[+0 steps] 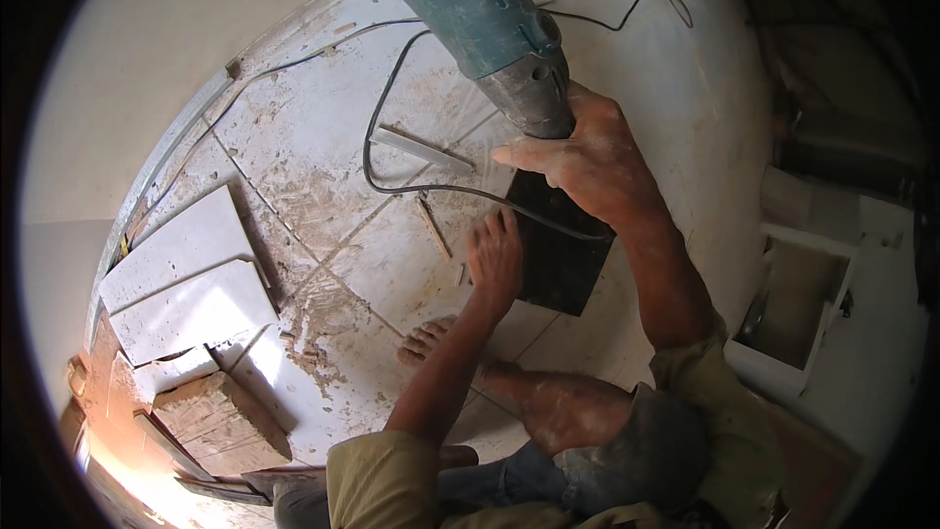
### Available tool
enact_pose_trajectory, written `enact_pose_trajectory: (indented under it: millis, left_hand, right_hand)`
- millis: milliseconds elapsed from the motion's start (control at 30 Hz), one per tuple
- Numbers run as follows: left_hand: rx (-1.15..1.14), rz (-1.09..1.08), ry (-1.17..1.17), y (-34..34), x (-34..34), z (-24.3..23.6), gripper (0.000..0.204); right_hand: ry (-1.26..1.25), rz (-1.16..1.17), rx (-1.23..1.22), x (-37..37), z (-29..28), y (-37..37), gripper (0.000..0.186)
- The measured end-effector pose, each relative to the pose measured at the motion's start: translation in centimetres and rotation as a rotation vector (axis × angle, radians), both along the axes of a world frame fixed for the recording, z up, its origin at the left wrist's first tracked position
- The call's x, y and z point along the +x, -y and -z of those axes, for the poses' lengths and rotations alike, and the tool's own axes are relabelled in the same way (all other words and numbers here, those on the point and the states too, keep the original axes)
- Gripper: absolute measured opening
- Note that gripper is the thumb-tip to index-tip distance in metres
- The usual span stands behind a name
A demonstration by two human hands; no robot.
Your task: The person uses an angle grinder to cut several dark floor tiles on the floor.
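Note:
A dusty power tool with a teal body and a dark grey end slants down from the top of the head view. My right hand is closed around that dark end, thumb out to the left, its other fingers largely hidden. Below it a flat black tile lies on the floor. My left hand rests with its fingers stretched at the tile's left edge, holding nothing. A black cord loops across the floor, passes by my left fingertips and crosses the tile. The tool's working end is out of sight.
White tile pieces lie at the left, with a rough block nearer me. A grey strip and a thin wooden stick lie on the dusty floor. A white box-like frame stands at the right. My bare foot is close to my left forearm.

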State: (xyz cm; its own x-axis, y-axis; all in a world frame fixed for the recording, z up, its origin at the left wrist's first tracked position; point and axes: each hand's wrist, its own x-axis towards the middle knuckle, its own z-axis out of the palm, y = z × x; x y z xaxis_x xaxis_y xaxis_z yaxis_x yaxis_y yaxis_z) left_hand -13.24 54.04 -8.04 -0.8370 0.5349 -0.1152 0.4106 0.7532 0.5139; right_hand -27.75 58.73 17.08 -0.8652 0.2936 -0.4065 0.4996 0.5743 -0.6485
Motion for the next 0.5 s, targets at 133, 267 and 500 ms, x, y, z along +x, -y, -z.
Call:
enact_pose_trajectory:
  millis: [133, 267, 500]
  left_hand:
    - [0.032, 0.189, 0.302, 0.3, 0.9, -2.7, 0.051]
    - [0.335, 0.324, -0.306, -7.5, -1.5, 1.3, 0.046]
    - [0.129, 0.568, -0.276, -16.1, -5.1, 3.4, 0.06]
  right_hand:
    - [-0.009, 0.178, -0.045, 1.6, -1.3, -2.0, 0.026]
    - [-0.052, 0.213, -0.079, 1.7, -1.7, -2.4, 0.025]
    - [-0.102, 0.334, 0.151, 5.0, -2.5, -4.8, 0.023]
